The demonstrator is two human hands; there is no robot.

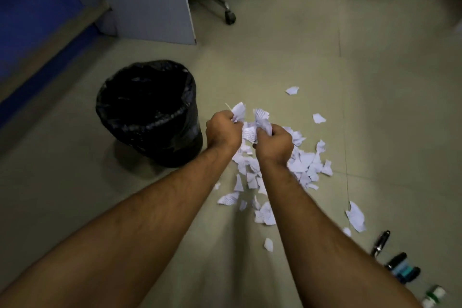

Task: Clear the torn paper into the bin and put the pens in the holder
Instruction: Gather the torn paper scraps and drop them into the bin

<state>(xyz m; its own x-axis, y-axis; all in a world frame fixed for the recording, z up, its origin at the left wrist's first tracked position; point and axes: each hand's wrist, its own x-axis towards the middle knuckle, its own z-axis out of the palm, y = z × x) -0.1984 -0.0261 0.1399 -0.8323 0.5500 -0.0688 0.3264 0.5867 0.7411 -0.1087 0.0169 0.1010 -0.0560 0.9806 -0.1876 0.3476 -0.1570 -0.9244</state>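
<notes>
Nearest you, along the floor's lower right edge of view, the pens and markers lie untouched; no holder is in view, so that half of the task has to wait. You are in the paper-clearing step. The torn paper pile spreads over the floor under and to the right of your wrists, with stray scraps well apart from it. Above it, your left hand has its fingers curled tight on a bunch of scraps, and your right hand is clenched on another bunch, paper poking out above both fists. Farther left stands the black-lined bin, just beside your left hand. Next, you likely need to swing both fists over its open mouth and let go, then come back for the rest.
</notes>
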